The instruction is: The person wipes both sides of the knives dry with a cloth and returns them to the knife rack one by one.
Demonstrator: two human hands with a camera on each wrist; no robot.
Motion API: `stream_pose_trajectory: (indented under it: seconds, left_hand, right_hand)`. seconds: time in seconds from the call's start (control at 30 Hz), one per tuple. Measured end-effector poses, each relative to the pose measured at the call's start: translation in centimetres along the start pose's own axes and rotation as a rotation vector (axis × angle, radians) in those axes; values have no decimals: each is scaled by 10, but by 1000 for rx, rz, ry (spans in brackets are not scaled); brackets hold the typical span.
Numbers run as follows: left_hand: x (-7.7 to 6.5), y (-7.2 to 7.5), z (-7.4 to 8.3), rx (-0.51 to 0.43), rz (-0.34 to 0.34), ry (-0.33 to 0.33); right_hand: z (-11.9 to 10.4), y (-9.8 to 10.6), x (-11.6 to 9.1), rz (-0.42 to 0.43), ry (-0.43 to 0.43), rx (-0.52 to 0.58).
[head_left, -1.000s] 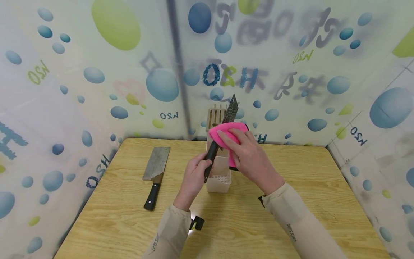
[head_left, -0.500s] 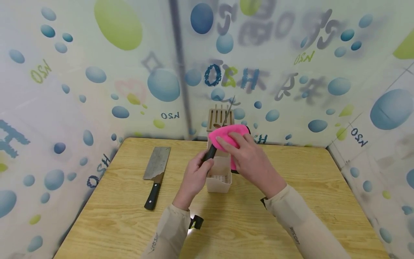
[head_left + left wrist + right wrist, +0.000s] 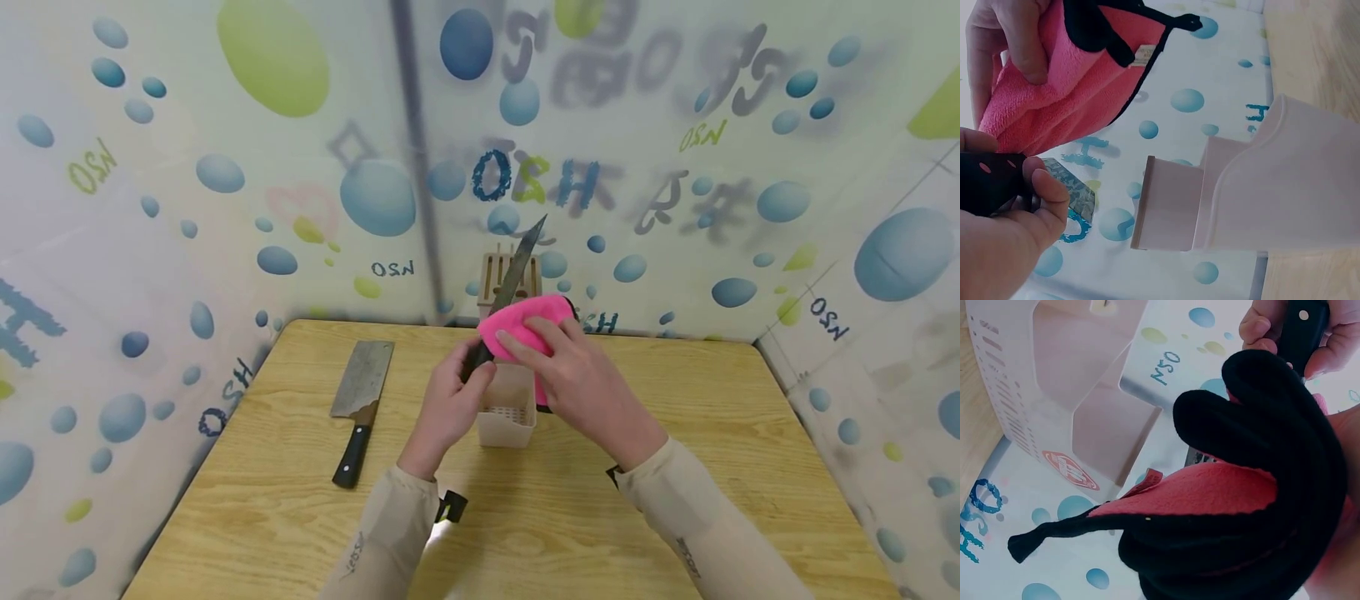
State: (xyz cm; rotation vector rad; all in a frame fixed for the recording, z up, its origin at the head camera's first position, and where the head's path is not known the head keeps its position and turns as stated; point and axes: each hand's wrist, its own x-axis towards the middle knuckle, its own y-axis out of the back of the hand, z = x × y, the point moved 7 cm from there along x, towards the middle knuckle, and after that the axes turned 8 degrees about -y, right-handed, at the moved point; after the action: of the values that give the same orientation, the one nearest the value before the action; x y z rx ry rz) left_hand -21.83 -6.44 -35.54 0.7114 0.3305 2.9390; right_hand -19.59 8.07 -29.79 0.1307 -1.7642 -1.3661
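In the head view, my left hand (image 3: 450, 400) grips the black handle of a kitchen knife (image 3: 517, 268), whose pointed blade slants up and away to the right. Rivets show on the knife handle (image 3: 988, 178) in the left wrist view. My right hand (image 3: 588, 379) pinches a pink cloth (image 3: 517, 327) with black edging, folded over the blade close to the handle and covering that part. Black backing of the cloth (image 3: 1241, 544) fills much of the right wrist view. Behind and below both hands stands a pale knife holder (image 3: 507, 429) with a slotted top.
A cleaver (image 3: 363, 379) with a black riveted handle lies on the wooden table (image 3: 675, 433), left of the holder. Patterned walls (image 3: 637, 208) enclose the table at the back and sides. Part of a black strapped device (image 3: 452, 506) shows by the left wrist.
The cloth has slid down the blade toward the handle, baring more of the upper blade. The knife has turned, edge-on half a second ago, its flat side showing now. The cleaver stays put.
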Motion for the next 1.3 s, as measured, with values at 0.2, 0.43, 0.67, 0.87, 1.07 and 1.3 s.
stream_pose_trajectory:
  seconds: [0.2, 0.43, 0.67, 0.87, 1.07, 1.3]
  left_hand:
    - [1, 0, 4, 42, 1, -45]
    - [0, -4, 7, 79, -22, -47]
    - [-1, -5, 11, 118, -38, -51]
    - [-5, -5, 9, 129, -33, -81]
    - [-10, -3, 8, 162, -4, -102]
    - [-15, 0, 5, 239, 47, -111]
  right_hand:
    - [-1, 1, -2, 3, 10, 15]
    - [8, 2, -2, 41, -37, 10]
    - [19, 5, 0, 69, -70, 3]
    - [30, 6, 0, 89, -113, -21]
    - [42, 7, -1, 86, -180, 1]
    - [56, 6, -3, 84, -255, -19]
